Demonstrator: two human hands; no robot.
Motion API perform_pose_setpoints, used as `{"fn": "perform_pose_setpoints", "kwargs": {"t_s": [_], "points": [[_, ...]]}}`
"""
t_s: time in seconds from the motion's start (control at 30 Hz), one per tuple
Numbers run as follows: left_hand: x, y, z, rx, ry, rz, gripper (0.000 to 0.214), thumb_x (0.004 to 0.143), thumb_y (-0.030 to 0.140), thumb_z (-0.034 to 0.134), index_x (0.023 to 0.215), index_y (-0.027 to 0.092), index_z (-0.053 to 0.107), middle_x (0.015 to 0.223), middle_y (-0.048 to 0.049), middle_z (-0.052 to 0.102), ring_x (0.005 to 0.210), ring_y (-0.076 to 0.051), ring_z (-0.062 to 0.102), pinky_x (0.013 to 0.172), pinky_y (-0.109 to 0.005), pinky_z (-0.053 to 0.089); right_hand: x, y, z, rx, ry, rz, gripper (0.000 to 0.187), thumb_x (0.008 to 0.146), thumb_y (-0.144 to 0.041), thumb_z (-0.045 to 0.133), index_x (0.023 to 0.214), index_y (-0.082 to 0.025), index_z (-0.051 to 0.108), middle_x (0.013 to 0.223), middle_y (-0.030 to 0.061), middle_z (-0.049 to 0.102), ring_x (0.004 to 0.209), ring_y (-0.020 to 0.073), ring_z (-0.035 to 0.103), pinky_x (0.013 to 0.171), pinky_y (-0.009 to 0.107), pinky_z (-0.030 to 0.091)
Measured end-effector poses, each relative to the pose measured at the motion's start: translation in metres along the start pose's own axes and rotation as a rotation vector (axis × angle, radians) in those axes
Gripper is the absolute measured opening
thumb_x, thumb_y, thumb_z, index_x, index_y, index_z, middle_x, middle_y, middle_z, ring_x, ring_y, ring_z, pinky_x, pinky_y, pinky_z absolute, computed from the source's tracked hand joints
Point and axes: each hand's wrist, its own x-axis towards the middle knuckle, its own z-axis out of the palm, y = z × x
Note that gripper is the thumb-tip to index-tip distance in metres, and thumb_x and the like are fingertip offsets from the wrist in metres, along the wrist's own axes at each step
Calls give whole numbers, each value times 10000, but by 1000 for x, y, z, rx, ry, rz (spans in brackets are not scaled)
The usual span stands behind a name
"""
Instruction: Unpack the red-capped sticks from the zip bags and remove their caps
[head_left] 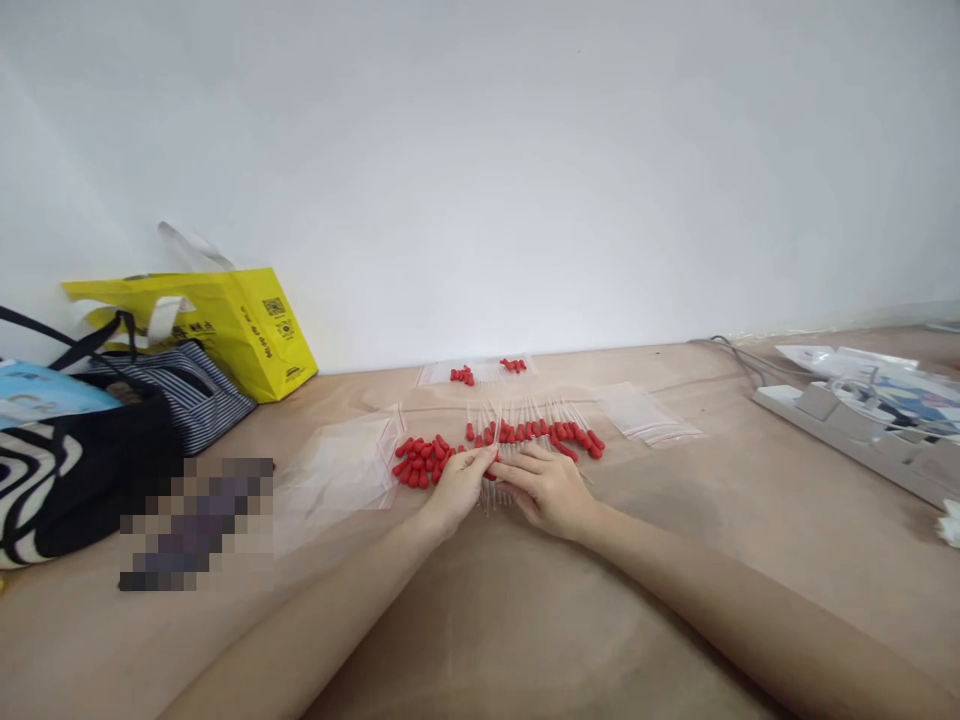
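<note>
Many thin clear droppers with red rubber bulbs (540,432) lie in a row on the tan table (480,620). A separate heap of red-bulbed droppers (420,462) lies to their left. My left hand (459,482) pinches at the droppers between the heap and the row. My right hand (546,488) rests beside it, fingers curled onto the clear stems. Both hands touch each other at the fingertips. What each pinch holds is too small to make out.
Empty clear zip bags (337,470) lie left of the heap, more (646,412) to the right. Filled bags (480,373) lie by the wall. A yellow bag (240,325) and striped bags (112,430) stand at the left. A white power strip (862,430) lies at the right.
</note>
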Motion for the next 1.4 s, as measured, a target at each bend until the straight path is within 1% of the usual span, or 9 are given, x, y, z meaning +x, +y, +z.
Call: {"fn": "perform_pose_setpoints", "kwargs": {"t_s": [0.13, 0.2, 0.3, 0.43, 0.6, 0.83, 1.0, 1.23, 1.4], "points": [[-5, -5, -17, 205, 73, 79, 319, 816, 379, 380, 728, 162, 597, 747, -41, 632, 772, -198, 550, 733, -342, 394, -1, 4, -2, -58, 0, -29, 274, 822, -202, 432, 1053, -241, 575, 892, 24, 644, 752, 156, 507, 677, 276, 413], [-9, -8, -27, 497, 105, 223, 274, 815, 371, 417, 737, 186, 604, 759, -37, 640, 806, -213, 533, 761, -373, 345, -2, 7, -3, -117, 81, 22, 224, 823, -227, 448, 981, -228, 606, 859, 35, 641, 770, 163, 513, 708, 300, 393], [-15, -15, -35, 819, 98, 446, 221, 829, 340, 438, 779, 206, 606, 785, -20, 662, 817, -206, 534, 760, -376, 309, -2, 12, -2, -188, 141, 49, 228, 817, -271, 484, 1016, -229, 588, 992, 46, 622, 912, 191, 510, 852, 382, 323], [-19, -20, -33, 928, 120, 641, 181, 838, 280, 450, 791, 208, 609, 804, 0, 679, 803, -178, 549, 777, -365, 305, -3, 14, 4, -208, 88, -12, 224, 830, -292, 484, 1038, -282, 568, 1045, 8, 620, 1059, 208, 462, 983, 495, 116], [-19, -19, -27, 928, 235, 806, 157, 828, 255, 479, 805, 212, 628, 836, 11, 687, 799, -166, 569, 811, -365, 321, -5, 15, 15, -188, 103, -44, 131, 828, -260, 494, 881, -253, 613, 869, -22, 678, 1017, 183, 506, 1005, 504, 43], [-16, -22, -26, 987, 169, 827, 250, 869, 230, 391, 1016, 180, 588, 1117, -28, 596, 1067, -210, 499, 953, -441, 247, -6, 15, 20, -157, 176, -67, 151, 836, -232, 475, 830, -220, 625, 916, -9, 676, 1004, 176, 535, 1025, 497, 13], [-17, -24, -28, 981, 121, 822, 273, 874, 185, 350, 1021, 185, 581, 1131, -31, 585, 1112, -209, 473, 976, -476, 213, -6, 15, 20, -164, 139, -46, 164, 835, -244, 474, 899, -242, 624, 914, 7, 676, 1030, 178, 524, 1015, 516, 17], [-21, -20, -30, 982, 88, 845, 302, 827, 110, 354, 957, 214, 606, 1125, -3, 589, 1146, -211, 444, 1015, -528, 136, -9, 16, 19, -156, 112, -79, 166, 823, -206, 465, 763, -232, 618, 932, -18, 671, 1096, 190, 472, 1004, 523, -23], [-19, -33, -52, 1014, 198, 766, 255, 830, 154, 393, 895, 222, 630, 1041, -9, 637, 1073, -248, 504, 971, -556, 191, -17, 26, 10, -174, 170, 70, 176, 825, -216, 464, 756, -232, 626, 868, -25, 682, 1009, 188, 519, 985, 507, 47]]}}
